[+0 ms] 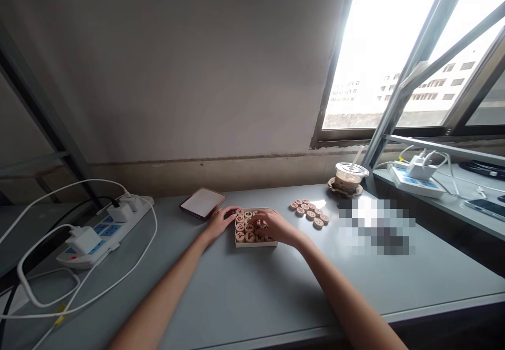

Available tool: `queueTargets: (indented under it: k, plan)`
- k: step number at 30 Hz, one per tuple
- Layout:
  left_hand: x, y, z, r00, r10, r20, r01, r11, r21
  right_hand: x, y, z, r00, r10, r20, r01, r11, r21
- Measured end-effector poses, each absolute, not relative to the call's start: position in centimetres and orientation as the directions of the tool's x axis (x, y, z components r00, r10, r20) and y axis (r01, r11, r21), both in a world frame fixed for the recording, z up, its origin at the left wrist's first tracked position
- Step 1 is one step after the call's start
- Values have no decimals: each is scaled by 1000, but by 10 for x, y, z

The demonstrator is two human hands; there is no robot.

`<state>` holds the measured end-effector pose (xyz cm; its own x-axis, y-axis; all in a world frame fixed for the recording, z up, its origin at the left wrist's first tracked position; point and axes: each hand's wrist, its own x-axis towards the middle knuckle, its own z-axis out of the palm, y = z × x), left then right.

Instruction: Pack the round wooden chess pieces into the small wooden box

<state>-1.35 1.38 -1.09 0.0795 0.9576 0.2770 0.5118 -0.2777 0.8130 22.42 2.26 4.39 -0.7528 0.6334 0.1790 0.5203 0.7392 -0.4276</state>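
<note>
A shallow, pale open box (256, 244) on the desk holds rows of round wooden xiangqi pieces (250, 237) with red and dark characters. My left hand (219, 223) rests against the box's left side, thumb and forefinger apart along its edge. Over the right half of the box is my right hand (278, 227), fingers bent down onto a xiangqi piece; the hand covers part of that piece and several others. To the right, several loose xiangqi pieces (311, 215) lie in a cluster. A box lid (202, 203) with a dark rim lies behind my left hand.
A grey desk (244, 297) extends to the wall. On the left stands a power strip (104, 231) with chargers and looping white cables (155, 229). A lidded cup with a straw (349, 178) stands back right, near a pixelated patch. Another power strip (416, 179) is farther right.
</note>
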Motion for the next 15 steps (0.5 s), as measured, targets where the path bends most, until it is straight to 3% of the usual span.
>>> queueTargets:
  k: [10,15]
  plan:
    - [-12,11,-8,94,962,256,512,-267,817,235,25,51,-689,679,254,618,733,-284]
    - [-14,13,-12,82,966,247,520,-253,816,294,49,54,-545,834,91,803,550,-232]
